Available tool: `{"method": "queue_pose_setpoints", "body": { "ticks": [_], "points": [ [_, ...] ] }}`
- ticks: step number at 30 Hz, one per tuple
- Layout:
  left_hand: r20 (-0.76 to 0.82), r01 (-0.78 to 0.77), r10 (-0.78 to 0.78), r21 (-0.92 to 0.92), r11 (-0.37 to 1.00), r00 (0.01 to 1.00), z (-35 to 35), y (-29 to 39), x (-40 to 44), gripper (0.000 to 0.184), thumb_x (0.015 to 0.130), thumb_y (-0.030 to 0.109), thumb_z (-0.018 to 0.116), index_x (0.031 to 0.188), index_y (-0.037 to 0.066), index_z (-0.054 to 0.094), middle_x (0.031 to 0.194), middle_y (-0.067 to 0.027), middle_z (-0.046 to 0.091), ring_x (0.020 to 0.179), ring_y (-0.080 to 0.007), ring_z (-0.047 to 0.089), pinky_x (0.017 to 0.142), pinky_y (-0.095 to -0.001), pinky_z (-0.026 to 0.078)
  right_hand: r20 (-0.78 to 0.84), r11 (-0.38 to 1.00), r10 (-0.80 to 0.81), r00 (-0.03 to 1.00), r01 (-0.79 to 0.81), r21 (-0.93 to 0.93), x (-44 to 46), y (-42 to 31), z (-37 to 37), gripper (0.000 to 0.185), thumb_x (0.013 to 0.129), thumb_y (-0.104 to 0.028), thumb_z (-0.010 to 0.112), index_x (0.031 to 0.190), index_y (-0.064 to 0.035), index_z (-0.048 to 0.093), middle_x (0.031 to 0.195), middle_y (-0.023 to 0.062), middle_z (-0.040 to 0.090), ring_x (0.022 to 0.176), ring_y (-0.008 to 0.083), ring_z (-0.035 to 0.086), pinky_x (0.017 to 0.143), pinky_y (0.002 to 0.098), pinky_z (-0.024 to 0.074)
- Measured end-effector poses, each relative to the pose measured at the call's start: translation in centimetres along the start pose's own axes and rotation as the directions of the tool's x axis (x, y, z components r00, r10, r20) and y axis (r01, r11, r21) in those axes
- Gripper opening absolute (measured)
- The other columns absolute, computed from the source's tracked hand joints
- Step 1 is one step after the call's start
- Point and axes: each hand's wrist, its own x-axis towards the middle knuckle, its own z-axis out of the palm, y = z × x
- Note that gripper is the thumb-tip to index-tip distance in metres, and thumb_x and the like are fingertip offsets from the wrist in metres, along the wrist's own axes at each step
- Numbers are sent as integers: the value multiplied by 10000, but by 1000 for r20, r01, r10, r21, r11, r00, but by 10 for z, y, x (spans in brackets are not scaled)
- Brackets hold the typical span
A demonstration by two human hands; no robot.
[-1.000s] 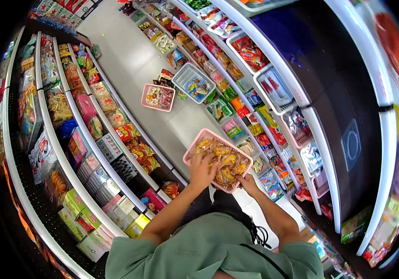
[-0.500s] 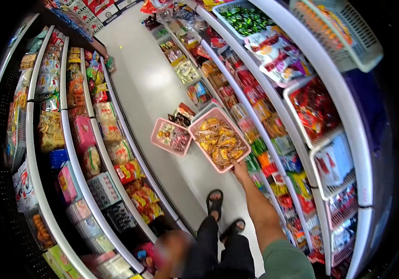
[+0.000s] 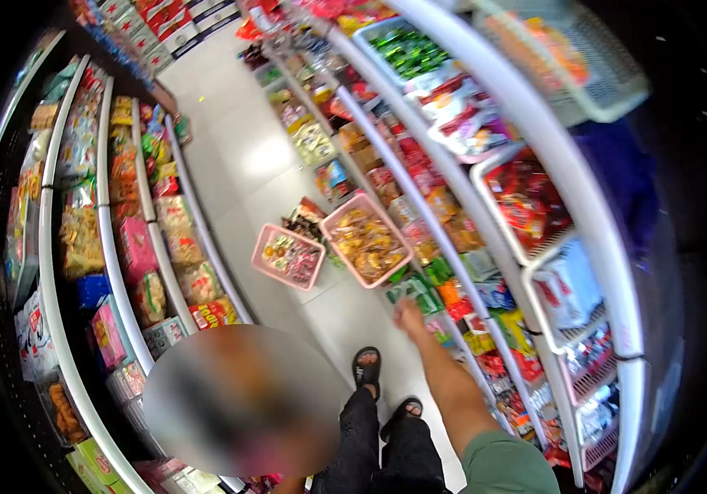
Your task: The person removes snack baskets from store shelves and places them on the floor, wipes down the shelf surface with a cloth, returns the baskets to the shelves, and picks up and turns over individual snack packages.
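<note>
A pink basket of yellow-brown wrapped snacks [image 3: 367, 241] rests low in the aisle, against the lower right shelf. My right hand [image 3: 409, 319] is just below its near corner, apart from it and smeared by motion; its fingers are hard to make out. Left of that basket, a smaller pink basket [image 3: 289, 257] with white and pink packets stands on the floor. Dark packets [image 3: 304, 221] lie behind the two baskets. A large blurred patch covers the lower left, and my left hand cannot be seen there.
Curved shelves of packaged snacks line the left [image 3: 100, 247] and right [image 3: 469, 206] sides. A white basket of red packets [image 3: 526, 202] sits on the right shelf. Grey floor [image 3: 287, 317] runs between them, with my sandalled feet [image 3: 367, 368] on it. Cartons [image 3: 168, 25] stand at the far end.
The basket of yellow-brown snacks was first in both hands, then in my right hand alone; now it is set down beside the smaller basket. My right hand has let go and drawn back.
</note>
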Motion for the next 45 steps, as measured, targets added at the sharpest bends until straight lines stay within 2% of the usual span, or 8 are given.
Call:
{"method": "queue_pose_setpoints", "body": {
  "ticks": [7, 13, 15, 19, 23, 28, 31, 45],
  "points": [
    [180, -292, 302, -81, 953, 936, 29, 23, 49, 210, 844, 164, 589, 935, -24, 601, 745, -76, 625, 645, -137, 582, 603, -271, 484, 75, 952, 56, 996, -31, -305, -230, 90, -104, 353, 828, -382, 611, 865, -31, 614, 709, 51, 610, 569, 146, 587, 507, 300, 481],
    [465, 0, 24, -51, 999, 885, 62, 73, 50, 226, 861, 216, 576, 979, 24, 563, 754, -54, 596, 563, -135, 550, 484, -251, 427, -301, 997, -17, 953, -7, -78, -389, 165, -265, 334, 855, -324, 581, 978, -14, 602, 800, 83, 628, 616, 157, 607, 575, 293, 519],
    [488, 60, -73, 42, 997, 870, 68, 85, 32, 226, 884, 236, 545, 1018, 54, 545, 782, -65, 605, 583, -151, 561, 463, -270, 415, -628, 983, -152, 763, 50, -177, -436, 213, -336, 315, 875, -304, 521, 888, -8, 626, 725, 86, 624, 623, 169, 612, 553, 289, 508],
    [524, 11, -79, 131, 991, 848, 68, 97, -19, 212, 875, 227, 547, 997, 55, 533, 776, -67, 605, 586, -146, 559, 466, -266, 421, -993, 795, -66, -101, 595, -114, -636, 169, -408, 428, 899, -385, 496, 608, -71, 502, 510, 63, 534, 448, 129, 531, 401, 272, 409],
    [494, -2, -98, 198, 980, 864, 60, 113, -68, 226, 872, 238, 547, 1003, 55, 526, 807, -71, 605, 631, -165, 578, 486, -281, 441, -944, 660, 129, -304, 736, -147, -764, 148, -470, 392, 885, -439, 497, 809, -55, 518, 611, 60, 560, 425, 130, 489, 383, 247, 385],
    [530, -54, -75, 225, 973, 845, 48, 124, -97, 271, 881, 260, 525, 1074, 70, 512, 891, -74, 602, 722, -178, 588, 570, -299, 472, -923, 375, 349, 161, 879, 295, -805, 115, -507, 455, 888, -438, 436, 1027, -7, 483, 700, 107, 583, 534, 182, 551, 443, 282, 436],
    [525, -69, -64, 230, 971, 849, 39, 128, -99, 268, 882, 260, 523, 1083, 83, 513, 883, -70, 602, 728, -182, 588, 568, -305, 473, -894, 339, 366, 259, 857, 387, -806, 120, -532, 421, 898, -397, 397, 1033, -6, 474, 718, 126, 591, 561, 205, 572, 462, 299, 456],
    [478, -34, -54, 173, 984, 877, 21, 97, -135, 244, 881, 254, 519, 1055, 84, 524, 837, -55, 598, 627, -173, 571, 485, -287, 449, -915, 404, 380, 137, 865, 297, -787, 123, -573, 188, 864, -85, 379, 910, 21, 528, 659, 124, 586, 442, 194, 557, 339, 273, 367]
  ]
}}
